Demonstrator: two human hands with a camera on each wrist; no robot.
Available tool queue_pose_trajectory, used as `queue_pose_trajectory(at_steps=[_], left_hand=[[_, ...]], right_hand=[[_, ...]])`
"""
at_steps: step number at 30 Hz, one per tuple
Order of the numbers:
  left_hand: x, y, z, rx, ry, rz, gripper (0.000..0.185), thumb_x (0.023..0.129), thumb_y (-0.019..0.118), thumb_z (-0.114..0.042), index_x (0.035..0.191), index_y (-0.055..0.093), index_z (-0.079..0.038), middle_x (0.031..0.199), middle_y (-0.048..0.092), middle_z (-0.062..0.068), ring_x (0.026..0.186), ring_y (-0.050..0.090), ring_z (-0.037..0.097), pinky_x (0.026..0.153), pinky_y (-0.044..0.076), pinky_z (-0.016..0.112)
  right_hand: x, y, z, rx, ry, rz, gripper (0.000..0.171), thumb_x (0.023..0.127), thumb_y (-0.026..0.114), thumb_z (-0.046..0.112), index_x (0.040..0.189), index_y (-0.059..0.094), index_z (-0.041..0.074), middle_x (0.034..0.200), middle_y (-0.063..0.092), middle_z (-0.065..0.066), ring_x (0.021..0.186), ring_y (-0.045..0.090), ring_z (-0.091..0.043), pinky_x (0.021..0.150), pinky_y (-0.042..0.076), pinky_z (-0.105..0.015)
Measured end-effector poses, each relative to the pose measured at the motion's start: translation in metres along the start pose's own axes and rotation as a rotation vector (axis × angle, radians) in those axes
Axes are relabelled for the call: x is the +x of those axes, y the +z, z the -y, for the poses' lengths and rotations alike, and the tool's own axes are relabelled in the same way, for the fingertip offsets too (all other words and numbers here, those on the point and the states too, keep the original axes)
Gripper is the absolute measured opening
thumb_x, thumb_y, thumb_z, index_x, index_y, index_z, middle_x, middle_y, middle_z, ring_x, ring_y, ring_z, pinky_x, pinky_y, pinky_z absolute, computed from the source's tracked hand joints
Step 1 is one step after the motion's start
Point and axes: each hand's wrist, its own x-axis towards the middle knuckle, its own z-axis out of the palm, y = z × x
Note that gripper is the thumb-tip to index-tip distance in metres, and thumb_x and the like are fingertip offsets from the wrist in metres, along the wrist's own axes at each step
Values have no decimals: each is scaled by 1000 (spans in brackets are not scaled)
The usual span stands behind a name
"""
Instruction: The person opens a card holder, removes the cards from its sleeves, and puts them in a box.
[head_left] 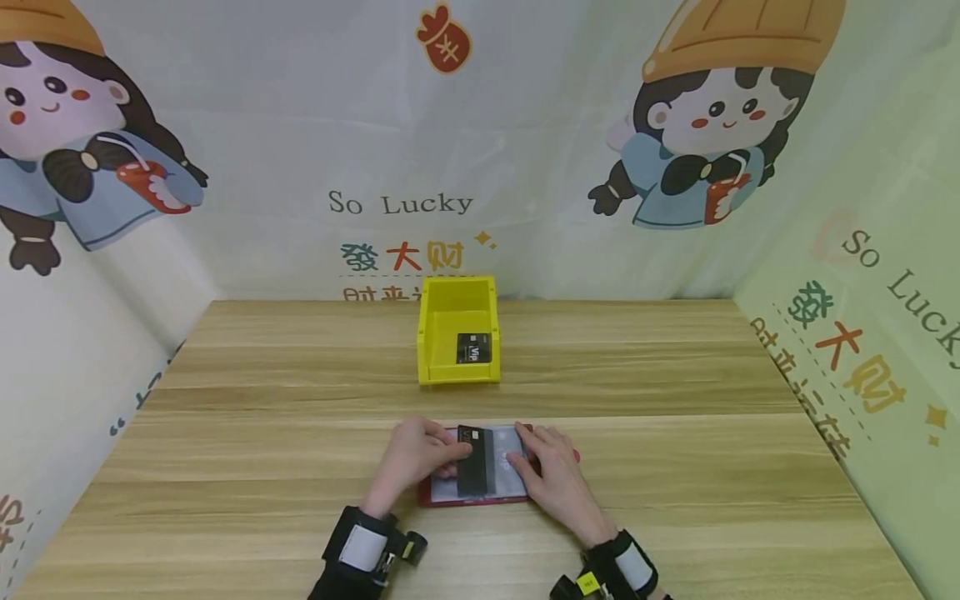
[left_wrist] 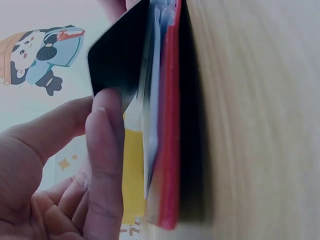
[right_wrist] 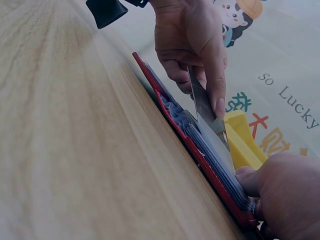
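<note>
A red-covered card holder with clear plastic sleeves lies open on the table in front of me. My left hand pinches a black card between thumb and fingers. The left wrist view shows this card tilted up from the sleeves, above the red cover. In the right wrist view its lower part overlaps the sleeve pages. My right hand grips the holder's right side, its thumb pressed on the sleeves and its fingers round the edge.
Beyond the holder stands a yellow bin, with a black card marked VIP inside. A wooden tabletop runs back to a printed cloth backdrop. Cameras are strapped to both wrists.
</note>
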Motion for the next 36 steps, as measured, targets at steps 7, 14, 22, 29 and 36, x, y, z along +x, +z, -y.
queue_pose_trajectory(at_steps=[7, 14, 22, 29, 36], left_hand=[[0, -5, 2, -18, -16, -15, 16, 87, 85, -10, 88, 75, 2, 73, 77, 10, 57, 68, 11, 58, 58, 28], [1, -9, 4, -28, -20, -14, 15, 87, 84, -9, 90, 75, 4, 76, 78, 13, 57, 66, 11, 57, 56, 26], [1, -15, 5, -16, -19, -36, 14, 89, 83, -9, 90, 76, 3, 73, 77, 10, 57, 65, 11, 57, 53, 25], [4, -19, 0, -19, -27, -30, 15, 93, 80, -11, 96, 77, 3, 80, 78, 11, 62, 66, 11, 62, 52, 25], [10, -23, -2, -75, 25, -34, 19, 98, 73, -8, 107, 74, 9, 92, 79, 19, 68, 70, 13, 70, 60, 30]], right_hand=[[0, 0, 0, 0, 3, 0, 43, 97, 74, 11, 134, 65, -10, 78, 41, 9, 83, 43, -10, 94, 41, -46], [0, 1, -1, 4, 9, 1, 43, 97, 73, 10, 134, 65, -10, 80, 49, 6, 85, 46, -13, 97, 42, -49], [0, 2, -2, 1, 7, -2, 42, 97, 73, 9, 133, 65, -10, 96, 67, -8, 93, 55, -19, 101, 44, -53], [-1, 2, -2, -7, 10, 1, 42, 97, 73, 10, 133, 66, -9, 85, 58, 1, 88, 49, -14, 100, 43, -51], [0, 1, -1, -2, 15, 4, 43, 97, 73, 11, 134, 65, -9, 78, 46, 5, 84, 43, -13, 98, 43, -49]])
